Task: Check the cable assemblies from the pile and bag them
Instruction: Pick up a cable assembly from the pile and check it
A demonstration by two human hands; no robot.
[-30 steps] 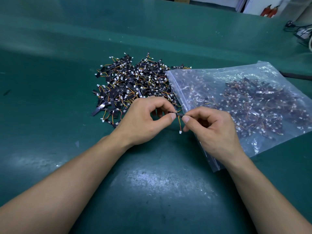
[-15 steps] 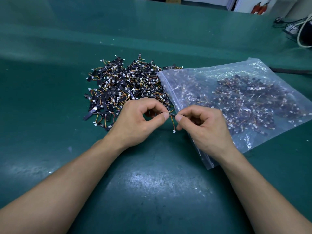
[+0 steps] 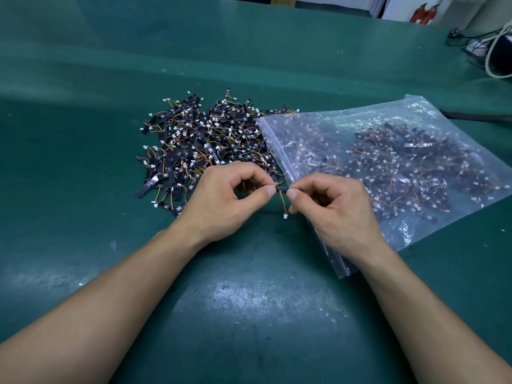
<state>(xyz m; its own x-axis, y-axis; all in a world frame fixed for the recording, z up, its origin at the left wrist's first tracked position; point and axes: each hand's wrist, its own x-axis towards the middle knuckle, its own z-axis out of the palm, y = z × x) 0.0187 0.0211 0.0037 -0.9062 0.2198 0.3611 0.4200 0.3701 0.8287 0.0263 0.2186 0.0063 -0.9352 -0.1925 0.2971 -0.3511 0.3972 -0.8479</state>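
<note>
Fingertips (image 3: pixel 270 191) of both hands are closed in a pinch on one small cable assembly (image 3: pixel 281 187), a short flat black strip with thin red, yellow and orange wires hanging from it to a tiny white plastic plug (image 3: pixel 285 216). The left hand (image 3: pixel 221 200) nips the strip's left end between thumb and forefinger and the right hand (image 3: pixel 335 214) nips the right end the same way. The remaining fingers of each hand are curled in and seem to hold nothing. The piece is held level, just above the green matted desk (image 3: pixel 249 300), with its plug dangling free. The loose dark pile of like assemblies (image 3: pixel 205 145) lies beyond the left hand, around the middle of the desk and well short of its far edge. The clear plastic zip bag (image 3: pixel 388 167), already holding many pieces, lies flat to the right, and its far-left corner overlaps the pile's right side. Whether the bag's mouth is open cannot be told. The assembly looks almost weightless. Its strip is probably stiff but thin, so it is best gripped by the ends or edges, as it is now. The wires are limp and likely weakest where they join the strip, so pulling on the plug or wires seems unwise. Pieces in the pile may snag on one another's wires. The bag film looks slick and floppy, so it may need one hand to steady it while a piece goes in.
</note>
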